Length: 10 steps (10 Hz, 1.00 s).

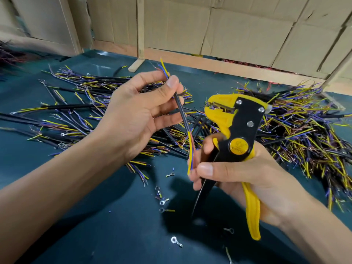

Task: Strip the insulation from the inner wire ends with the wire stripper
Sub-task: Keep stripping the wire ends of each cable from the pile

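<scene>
Cable point(182, 111) pinched in left hand point(141, 109). Right hand point(238, 168) grips stripper point(236, 134), fingertips pinching wire ends point(191, 155).

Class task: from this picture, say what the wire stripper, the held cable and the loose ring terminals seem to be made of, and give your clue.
Wire stripper: matte yellow plastic grips, apparently, on black-coated metal plates with bright rivets.
Cable: smooth black sheath, probably flexible plastic, with coloured insulated cores fanning out.
Ring terminals: shiny silver look suggests bare metal.

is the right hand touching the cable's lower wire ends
Touching: the head view shows the right hand fingertips pinching the cable's lower wire ends.
</scene>
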Available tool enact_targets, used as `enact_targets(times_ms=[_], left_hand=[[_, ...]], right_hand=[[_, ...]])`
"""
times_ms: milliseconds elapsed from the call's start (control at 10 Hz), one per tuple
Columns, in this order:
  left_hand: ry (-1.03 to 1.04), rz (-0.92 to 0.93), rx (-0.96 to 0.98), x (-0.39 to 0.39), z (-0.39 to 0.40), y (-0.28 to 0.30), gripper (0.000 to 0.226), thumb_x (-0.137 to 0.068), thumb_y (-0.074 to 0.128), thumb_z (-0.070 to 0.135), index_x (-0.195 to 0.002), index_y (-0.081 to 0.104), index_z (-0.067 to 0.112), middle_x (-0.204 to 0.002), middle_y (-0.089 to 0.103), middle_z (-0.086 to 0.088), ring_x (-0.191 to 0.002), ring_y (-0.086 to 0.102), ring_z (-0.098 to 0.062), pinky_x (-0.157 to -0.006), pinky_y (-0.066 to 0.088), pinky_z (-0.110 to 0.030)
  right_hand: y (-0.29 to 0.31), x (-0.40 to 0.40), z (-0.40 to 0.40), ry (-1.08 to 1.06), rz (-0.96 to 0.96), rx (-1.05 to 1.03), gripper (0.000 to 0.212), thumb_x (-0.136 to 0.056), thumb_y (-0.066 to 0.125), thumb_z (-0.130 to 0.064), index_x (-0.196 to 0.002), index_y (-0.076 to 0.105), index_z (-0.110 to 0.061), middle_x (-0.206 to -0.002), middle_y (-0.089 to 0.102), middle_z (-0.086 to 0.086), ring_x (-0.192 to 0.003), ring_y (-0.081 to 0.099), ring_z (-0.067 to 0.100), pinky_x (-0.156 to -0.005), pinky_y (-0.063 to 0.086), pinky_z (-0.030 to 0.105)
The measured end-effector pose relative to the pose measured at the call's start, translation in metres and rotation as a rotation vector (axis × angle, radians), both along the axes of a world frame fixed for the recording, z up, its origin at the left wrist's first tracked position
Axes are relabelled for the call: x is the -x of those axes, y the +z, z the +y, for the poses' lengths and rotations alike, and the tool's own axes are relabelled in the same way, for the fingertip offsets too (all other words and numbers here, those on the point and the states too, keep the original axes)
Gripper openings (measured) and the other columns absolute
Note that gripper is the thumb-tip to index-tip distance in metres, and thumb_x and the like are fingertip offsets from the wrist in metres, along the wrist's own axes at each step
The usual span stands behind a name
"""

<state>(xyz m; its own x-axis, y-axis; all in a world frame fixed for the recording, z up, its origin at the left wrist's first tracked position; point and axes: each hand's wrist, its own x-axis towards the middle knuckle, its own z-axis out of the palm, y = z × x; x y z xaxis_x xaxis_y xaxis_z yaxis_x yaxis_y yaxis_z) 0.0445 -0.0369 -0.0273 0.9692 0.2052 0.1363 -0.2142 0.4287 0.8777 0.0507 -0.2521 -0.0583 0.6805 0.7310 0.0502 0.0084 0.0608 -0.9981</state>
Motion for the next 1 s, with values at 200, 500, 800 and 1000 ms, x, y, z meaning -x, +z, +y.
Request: enact_targets(times_ms=[200,500,800,1000], left_hand=[[-0.150,0.037,-0.229,0.003,-0.005,-0.002,0.038,-0.075,0.081,0.022,-0.110,0.067,0.013,-0.085,0.072,-0.010,-0.072,0.066,-0.022,-0.065,0.058,-0.031],[-0.312,0.070,-0.349,0.006,-0.002,0.002,0.054,-0.068,0.075,0.021,-0.122,0.070,0.018,-0.077,0.071,-0.009,-0.063,0.065,-0.017,-0.063,0.058,-0.027],[-0.453,0.156,-0.444,0.007,0.011,0.009,0.051,-0.065,0.080,0.021,-0.116,0.075,0.023,-0.078,0.072,-0.010,-0.059,0.063,-0.012,-0.058,0.055,-0.022],[-0.321,0.075,-0.268,0.005,0.011,0.011,0.048,-0.067,0.078,0.017,-0.115,0.075,0.015,-0.080,0.071,-0.008,-0.060,0.059,-0.012,-0.056,0.051,-0.022]], right_hand=[[-0.002,0.003,0.005,-0.106,0.070,0.004,0.026,-0.095,0.060,0.000,-0.115,0.073,-0.012,-0.114,0.075,0.009,-0.109,0.072,0.027,-0.092,0.058,0.043],[0.004,-0.007,-0.002,-0.292,0.007,-0.048,0.026,-0.096,0.057,0.003,-0.111,0.073,-0.011,-0.109,0.076,0.012,-0.104,0.073,0.029,-0.089,0.059,0.043],[0.008,-0.012,0.003,-0.441,0.125,-0.222,0.016,-0.082,0.070,0.003,-0.097,0.068,-0.002,-0.088,0.070,0.021,-0.073,0.070,0.033,-0.069,0.058,0.038],[0.014,-0.009,0.009,-0.444,0.241,-0.211,0.025,-0.065,0.070,-0.019,-0.078,0.071,0.002,-0.075,0.070,0.026,-0.064,0.070,0.039,-0.057,0.060,0.047]])
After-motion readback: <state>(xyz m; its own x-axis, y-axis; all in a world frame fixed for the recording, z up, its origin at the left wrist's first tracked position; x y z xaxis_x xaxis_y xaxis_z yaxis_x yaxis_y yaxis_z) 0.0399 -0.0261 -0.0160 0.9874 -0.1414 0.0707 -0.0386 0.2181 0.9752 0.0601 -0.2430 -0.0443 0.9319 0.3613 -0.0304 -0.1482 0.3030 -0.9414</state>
